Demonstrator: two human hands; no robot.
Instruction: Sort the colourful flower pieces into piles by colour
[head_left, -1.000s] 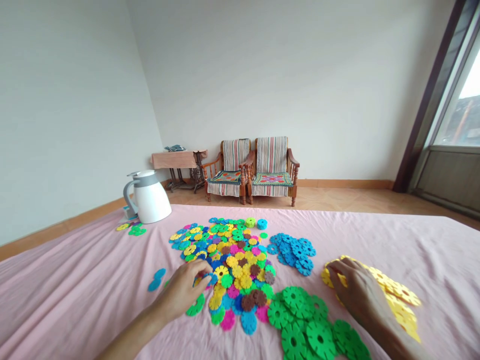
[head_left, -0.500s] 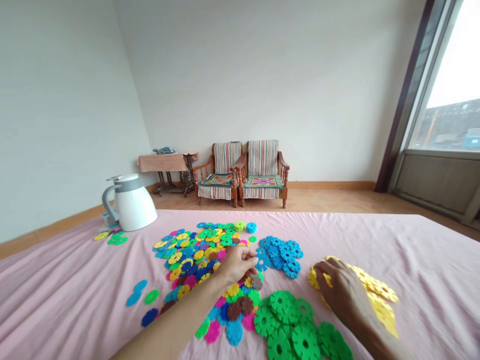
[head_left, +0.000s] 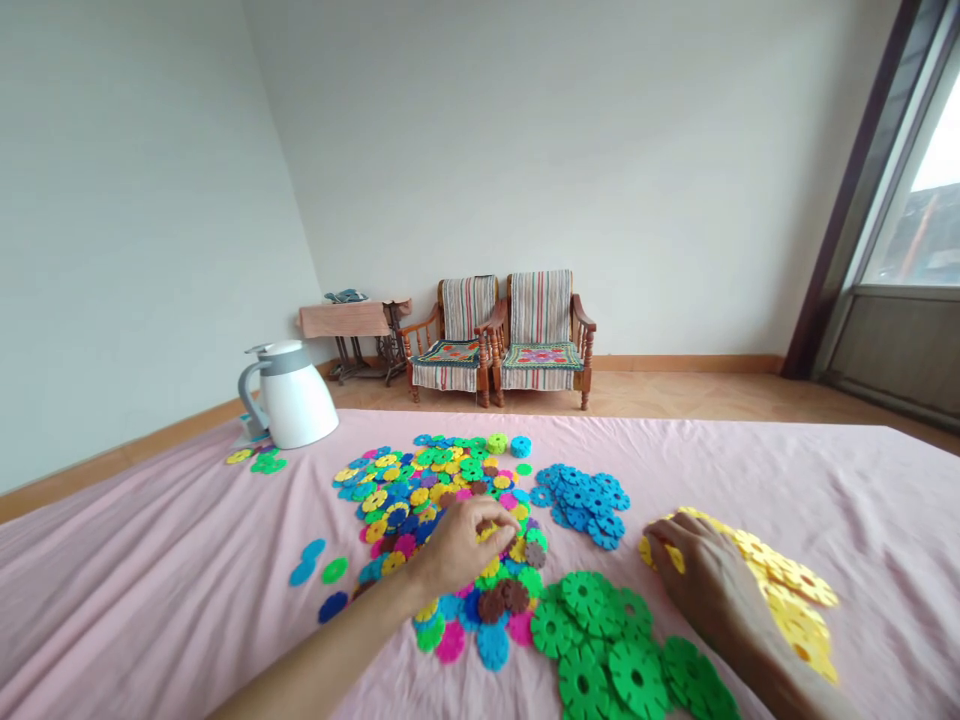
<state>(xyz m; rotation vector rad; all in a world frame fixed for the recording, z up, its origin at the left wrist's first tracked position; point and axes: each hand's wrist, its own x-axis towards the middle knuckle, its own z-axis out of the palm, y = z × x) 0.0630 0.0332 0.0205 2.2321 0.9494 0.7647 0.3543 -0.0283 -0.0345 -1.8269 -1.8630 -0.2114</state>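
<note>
Over the mixed pile of small coloured notched discs [head_left: 420, 492] is my left hand [head_left: 466, 540], its fingers curled and pressed together; what they hold, if anything, is hidden. My right hand [head_left: 694, 560] rests on the left part of the yellow disc pile [head_left: 799, 610], fingers bent down around yellow discs. Between the hands, farther back, lies a pile of blue discs [head_left: 585, 502]. Larger green discs [head_left: 637, 675] form a heap at the near edge, left of my right forearm.
A white and grey jug [head_left: 300, 400] stands at the back left of the pink cloth [head_left: 187, 560], with a few discs beside it. Loose blue and green discs [head_left: 335, 570] lie left of the mixed pile. Two chairs [head_left: 540, 320] stand beyond the table.
The view has shifted, so everything appears farther right. My left hand has drawn back from beside the blue pile to over the mixed pile. My right hand remains at the yellow discs.
</note>
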